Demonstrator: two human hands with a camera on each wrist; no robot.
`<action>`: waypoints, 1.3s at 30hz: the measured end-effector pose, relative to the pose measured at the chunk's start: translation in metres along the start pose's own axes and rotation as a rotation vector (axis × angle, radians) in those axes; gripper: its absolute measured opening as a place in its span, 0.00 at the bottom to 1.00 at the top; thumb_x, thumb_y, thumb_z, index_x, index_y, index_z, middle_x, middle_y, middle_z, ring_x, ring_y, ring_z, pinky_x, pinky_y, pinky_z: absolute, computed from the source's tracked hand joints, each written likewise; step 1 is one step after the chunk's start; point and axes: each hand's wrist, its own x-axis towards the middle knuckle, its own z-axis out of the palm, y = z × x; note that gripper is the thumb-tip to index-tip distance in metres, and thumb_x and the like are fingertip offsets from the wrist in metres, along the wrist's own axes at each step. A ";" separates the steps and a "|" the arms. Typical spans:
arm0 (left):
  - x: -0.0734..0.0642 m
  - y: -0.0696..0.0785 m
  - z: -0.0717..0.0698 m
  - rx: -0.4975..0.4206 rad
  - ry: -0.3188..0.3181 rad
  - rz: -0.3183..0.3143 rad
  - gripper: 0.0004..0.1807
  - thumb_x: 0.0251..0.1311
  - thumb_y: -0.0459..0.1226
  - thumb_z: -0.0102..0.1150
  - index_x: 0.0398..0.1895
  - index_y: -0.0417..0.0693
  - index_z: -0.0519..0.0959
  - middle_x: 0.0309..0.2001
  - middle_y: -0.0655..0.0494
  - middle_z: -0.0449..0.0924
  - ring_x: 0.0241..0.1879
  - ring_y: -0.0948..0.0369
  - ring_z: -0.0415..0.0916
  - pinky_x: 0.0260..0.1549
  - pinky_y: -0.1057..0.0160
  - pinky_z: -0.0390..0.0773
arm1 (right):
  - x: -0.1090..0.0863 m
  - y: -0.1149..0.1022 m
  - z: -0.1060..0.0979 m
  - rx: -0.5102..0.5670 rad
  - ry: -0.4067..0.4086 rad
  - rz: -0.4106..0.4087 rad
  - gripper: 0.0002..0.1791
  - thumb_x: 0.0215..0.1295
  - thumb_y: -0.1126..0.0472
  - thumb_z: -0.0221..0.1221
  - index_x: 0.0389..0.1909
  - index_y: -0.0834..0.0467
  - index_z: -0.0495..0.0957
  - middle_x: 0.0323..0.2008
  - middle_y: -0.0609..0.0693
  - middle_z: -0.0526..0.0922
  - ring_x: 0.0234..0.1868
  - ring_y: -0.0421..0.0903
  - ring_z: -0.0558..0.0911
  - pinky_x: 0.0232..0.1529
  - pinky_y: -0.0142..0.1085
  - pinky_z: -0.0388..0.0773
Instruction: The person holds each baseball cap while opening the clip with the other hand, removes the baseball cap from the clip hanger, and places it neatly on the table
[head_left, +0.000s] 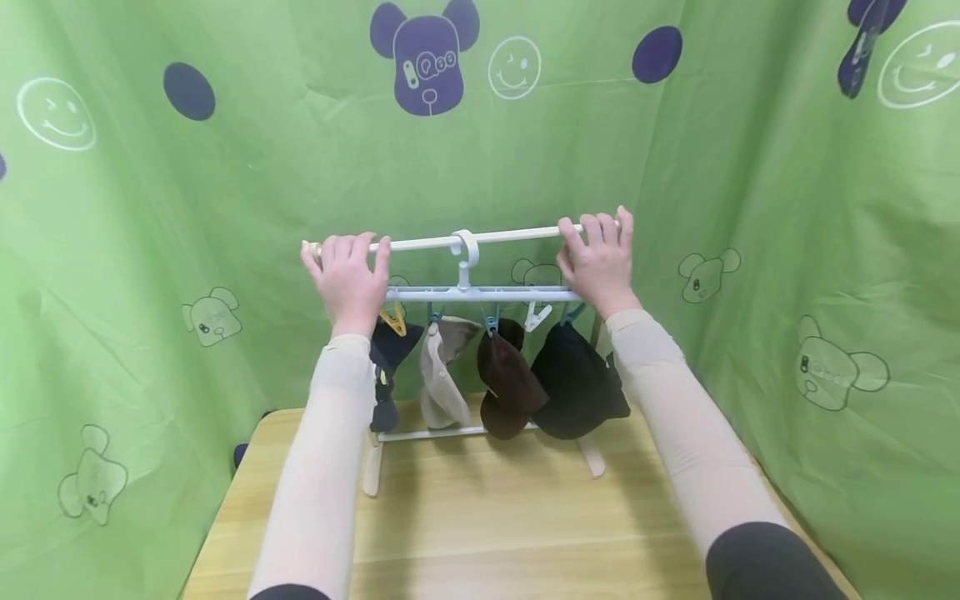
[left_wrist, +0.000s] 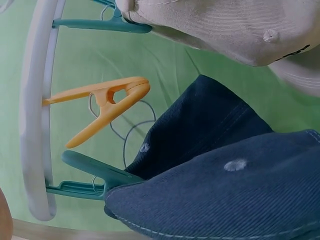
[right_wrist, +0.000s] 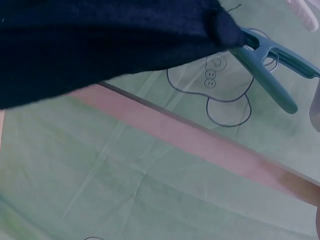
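Note:
My left hand [head_left: 351, 282] holds the left end of a white top rod [head_left: 420, 243] on a small wooden-footed rack. My right hand [head_left: 600, 260] holds the rod's right end. Between them a pale clip hanger [head_left: 487, 294] hangs from the rod by its hook [head_left: 467, 247]. Caps dangle from its clips: a navy cap [left_wrist: 225, 185], a beige cap [head_left: 442, 375], a dark brown cap [head_left: 512, 379] and a black-looking cap [head_left: 573, 383]. A yellow clip [left_wrist: 107, 102] and a white clip [head_left: 537, 317] carry nothing. Both wrist views show hardly any of the hands.
The rack's wooden feet [head_left: 372, 468] stand on a wood-grain table [head_left: 480, 533], with a lower white rod [head_left: 431, 434] between them. Green printed curtain [head_left: 262, 167] surrounds the table at the back and both sides.

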 end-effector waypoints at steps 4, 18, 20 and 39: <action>-0.001 0.006 0.002 0.009 -0.012 0.006 0.39 0.66 0.69 0.22 0.55 0.60 0.78 0.53 0.56 0.80 0.60 0.55 0.69 0.75 0.41 0.35 | -0.003 0.007 0.001 -0.010 -0.012 0.007 0.19 0.66 0.55 0.53 0.56 0.51 0.65 0.47 0.59 0.73 0.52 0.59 0.70 0.71 0.58 0.52; -0.003 0.024 0.013 0.019 -0.016 0.026 0.39 0.67 0.68 0.20 0.57 0.61 0.77 0.55 0.57 0.80 0.62 0.54 0.68 0.75 0.41 0.36 | -0.009 0.029 0.000 -0.002 0.014 0.018 0.16 0.69 0.54 0.48 0.54 0.53 0.66 0.46 0.60 0.73 0.51 0.60 0.70 0.68 0.62 0.56; -0.004 0.026 0.014 0.014 -0.013 0.030 0.38 0.67 0.68 0.21 0.57 0.61 0.77 0.54 0.57 0.80 0.62 0.54 0.68 0.75 0.41 0.36 | -0.009 0.031 0.000 0.004 0.015 0.020 0.15 0.69 0.54 0.48 0.54 0.53 0.66 0.46 0.60 0.72 0.51 0.60 0.70 0.69 0.62 0.55; -0.009 0.025 0.019 0.028 0.020 0.082 0.35 0.70 0.63 0.21 0.58 0.57 0.74 0.52 0.50 0.76 0.60 0.50 0.65 0.73 0.38 0.38 | -0.007 0.018 -0.003 0.056 -0.054 0.203 0.14 0.67 0.56 0.51 0.50 0.56 0.68 0.46 0.60 0.75 0.55 0.60 0.69 0.75 0.58 0.43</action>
